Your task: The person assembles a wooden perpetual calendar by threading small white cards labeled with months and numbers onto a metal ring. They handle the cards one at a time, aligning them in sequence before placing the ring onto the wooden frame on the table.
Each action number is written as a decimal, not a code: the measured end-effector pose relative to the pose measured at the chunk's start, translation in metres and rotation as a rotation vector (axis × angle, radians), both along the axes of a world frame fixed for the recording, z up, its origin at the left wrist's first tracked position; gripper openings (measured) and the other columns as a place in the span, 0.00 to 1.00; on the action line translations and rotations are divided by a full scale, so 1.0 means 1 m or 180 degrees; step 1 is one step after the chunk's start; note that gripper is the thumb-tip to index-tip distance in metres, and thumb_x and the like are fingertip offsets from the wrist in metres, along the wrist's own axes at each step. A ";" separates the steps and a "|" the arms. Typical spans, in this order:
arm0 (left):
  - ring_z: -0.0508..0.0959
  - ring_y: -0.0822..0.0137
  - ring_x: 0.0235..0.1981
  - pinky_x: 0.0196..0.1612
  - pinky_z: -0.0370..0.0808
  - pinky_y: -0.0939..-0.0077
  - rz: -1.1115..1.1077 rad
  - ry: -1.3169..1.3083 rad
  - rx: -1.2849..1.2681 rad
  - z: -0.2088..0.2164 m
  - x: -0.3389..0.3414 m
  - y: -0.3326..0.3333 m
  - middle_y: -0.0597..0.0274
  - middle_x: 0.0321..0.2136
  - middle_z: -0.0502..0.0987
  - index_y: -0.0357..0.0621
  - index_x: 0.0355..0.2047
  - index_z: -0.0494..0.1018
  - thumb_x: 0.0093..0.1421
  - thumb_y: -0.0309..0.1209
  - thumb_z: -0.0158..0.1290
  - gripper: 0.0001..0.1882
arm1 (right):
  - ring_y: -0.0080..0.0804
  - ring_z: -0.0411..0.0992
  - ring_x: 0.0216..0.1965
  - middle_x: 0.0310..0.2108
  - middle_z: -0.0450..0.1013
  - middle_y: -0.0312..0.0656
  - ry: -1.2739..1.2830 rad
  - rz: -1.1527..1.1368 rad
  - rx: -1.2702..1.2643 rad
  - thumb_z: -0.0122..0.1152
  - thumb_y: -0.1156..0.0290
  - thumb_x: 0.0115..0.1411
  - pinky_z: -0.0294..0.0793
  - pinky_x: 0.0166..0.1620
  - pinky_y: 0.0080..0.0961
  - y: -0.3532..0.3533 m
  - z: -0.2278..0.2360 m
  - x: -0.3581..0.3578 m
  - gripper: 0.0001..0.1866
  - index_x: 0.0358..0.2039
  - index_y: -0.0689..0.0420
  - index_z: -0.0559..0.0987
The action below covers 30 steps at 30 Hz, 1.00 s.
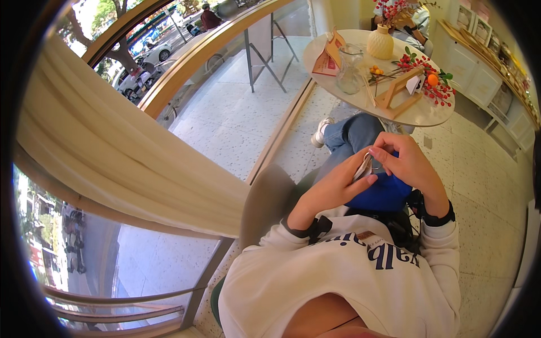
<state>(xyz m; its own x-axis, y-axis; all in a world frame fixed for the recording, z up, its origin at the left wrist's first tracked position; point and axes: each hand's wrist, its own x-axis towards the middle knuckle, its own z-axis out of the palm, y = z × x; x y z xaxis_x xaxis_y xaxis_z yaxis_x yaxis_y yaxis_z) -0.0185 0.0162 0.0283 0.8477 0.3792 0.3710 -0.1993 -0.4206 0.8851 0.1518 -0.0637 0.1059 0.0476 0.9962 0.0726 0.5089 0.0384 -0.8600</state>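
Observation:
In front of my chest, over my lap, my two hands meet around a small whitish folded piece [366, 167]; its kind is too small to make out. Thumb and fingers of my left hand [337, 183] are closed on its lower part. My right hand [404, 162] pinches at the upper end, index finger bent and thumb tip against it. A thin pale loop or edge shows between the hands, partly covered by fingers. Below them a bright blue soft thing [383, 192] rests on my lap, beside something black [394, 225].
Ahead stands a round table [406, 115] bearing a glass jug [350, 73], a cream vase [380, 42], red-berry sprigs [442, 93], a wooden stand [397, 98] and a folded card [329, 56]. Another person sits beyond it. A curtain [129, 146] and window are at left, cabinets [479, 79] at right.

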 end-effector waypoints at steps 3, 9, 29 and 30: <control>0.73 0.51 0.45 0.50 0.68 0.68 0.0033 -0.0060 0.0016 0.003 -0.002 0.000 0.45 0.44 0.72 0.38 0.63 0.56 0.66 0.38 0.49 0.29 | 0.24 0.65 0.20 0.17 0.70 0.40 -0.0262 -0.0011 0.0085 0.57 0.68 0.63 0.64 0.25 0.25 -0.002 0.004 -0.001 0.12 0.27 0.64 0.72; 0.73 0.51 0.41 0.47 0.68 0.67 -0.0247 0.0088 -0.0270 0.002 -0.006 0.004 0.47 0.43 0.73 0.37 0.59 0.62 0.68 0.41 0.44 0.25 | 0.34 0.68 0.19 0.17 0.69 0.45 -0.0738 0.0129 0.0533 0.58 0.68 0.60 0.64 0.25 0.29 -0.008 0.003 -0.003 0.11 0.27 0.63 0.73; 0.76 0.49 0.37 0.38 0.72 0.62 0.1608 -0.0018 0.1053 0.006 -0.001 -0.003 0.49 0.39 0.74 0.42 0.60 0.61 0.57 0.39 0.59 0.34 | 0.25 0.69 0.23 0.20 0.71 0.38 -0.0641 0.0049 0.0786 0.62 0.69 0.59 0.67 0.28 0.24 -0.009 -0.004 -0.006 0.10 0.27 0.61 0.76; 0.76 0.49 0.38 0.39 0.72 0.62 0.1700 -0.0042 0.1125 0.006 -0.001 -0.003 0.49 0.39 0.74 0.41 0.60 0.61 0.56 0.38 0.60 0.34 | 0.25 0.69 0.23 0.19 0.71 0.39 -0.0671 0.0003 0.0799 0.62 0.68 0.59 0.67 0.28 0.25 -0.010 -0.005 -0.009 0.10 0.26 0.61 0.75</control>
